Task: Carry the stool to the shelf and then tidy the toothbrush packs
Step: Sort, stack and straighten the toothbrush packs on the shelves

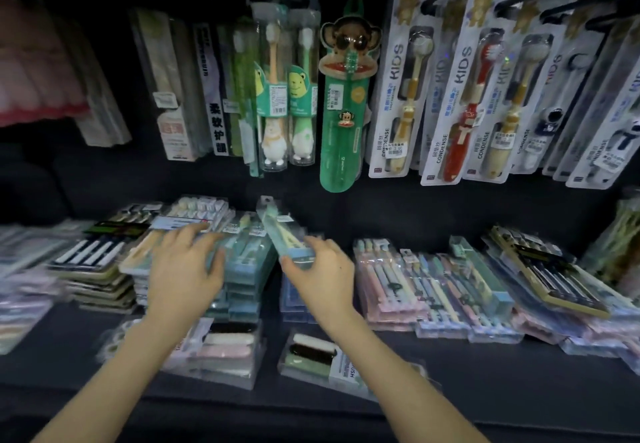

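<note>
Toothbrush packs (433, 283) lie in loose stacks along the middle of the shelf (485, 373), with more hanging behind. The right hand (322, 269) pinches a slim teal pack (277, 228) by its near end, tilted above the central stack (242, 269). The left hand (183, 266) spreads straight fingers (194, 231) over the packs beside it. These light, stiff plastic blisters probably slide easily, so a grip on their edges should hold best.

I read "KIDS" running up the white hanging packs (398, 96) at upper right, with "CONDENSE" near their lower end. The narrow pack (218, 124) left of centre carries "柔软护龈". On the front pack (348, 371) I catch only "USH". The price stickers (394, 152) blur too much to read.
</note>
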Motion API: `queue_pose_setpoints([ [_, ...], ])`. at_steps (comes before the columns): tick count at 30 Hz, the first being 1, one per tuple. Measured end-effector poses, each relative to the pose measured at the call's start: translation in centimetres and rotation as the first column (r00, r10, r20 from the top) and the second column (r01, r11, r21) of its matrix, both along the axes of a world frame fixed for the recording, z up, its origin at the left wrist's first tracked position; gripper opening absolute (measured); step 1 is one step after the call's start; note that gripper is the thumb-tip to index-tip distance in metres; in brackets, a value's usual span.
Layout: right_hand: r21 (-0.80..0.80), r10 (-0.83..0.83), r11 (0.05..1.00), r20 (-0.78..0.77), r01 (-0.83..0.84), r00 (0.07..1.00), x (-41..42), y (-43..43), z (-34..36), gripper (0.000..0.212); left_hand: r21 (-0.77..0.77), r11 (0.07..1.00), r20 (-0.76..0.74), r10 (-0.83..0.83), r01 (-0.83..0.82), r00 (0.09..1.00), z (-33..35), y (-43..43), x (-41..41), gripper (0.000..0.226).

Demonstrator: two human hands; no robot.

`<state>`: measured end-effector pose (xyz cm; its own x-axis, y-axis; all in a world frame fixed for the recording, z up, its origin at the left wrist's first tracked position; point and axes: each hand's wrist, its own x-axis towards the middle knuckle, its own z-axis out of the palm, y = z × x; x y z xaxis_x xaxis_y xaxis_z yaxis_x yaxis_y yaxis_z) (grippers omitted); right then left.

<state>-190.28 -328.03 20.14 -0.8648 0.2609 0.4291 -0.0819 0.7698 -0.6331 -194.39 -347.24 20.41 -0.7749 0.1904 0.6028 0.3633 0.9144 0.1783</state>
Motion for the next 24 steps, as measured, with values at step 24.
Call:
queue_pose_setpoints([
  [24,0.385,-0.548,0.744,-0.115,0.546,0.828,3.7,14.1,-5.3,0.029,-0.111,0.926,0.102,-0.351,0.362,0.931,-1.6,6.2,0.9,0.047],
])
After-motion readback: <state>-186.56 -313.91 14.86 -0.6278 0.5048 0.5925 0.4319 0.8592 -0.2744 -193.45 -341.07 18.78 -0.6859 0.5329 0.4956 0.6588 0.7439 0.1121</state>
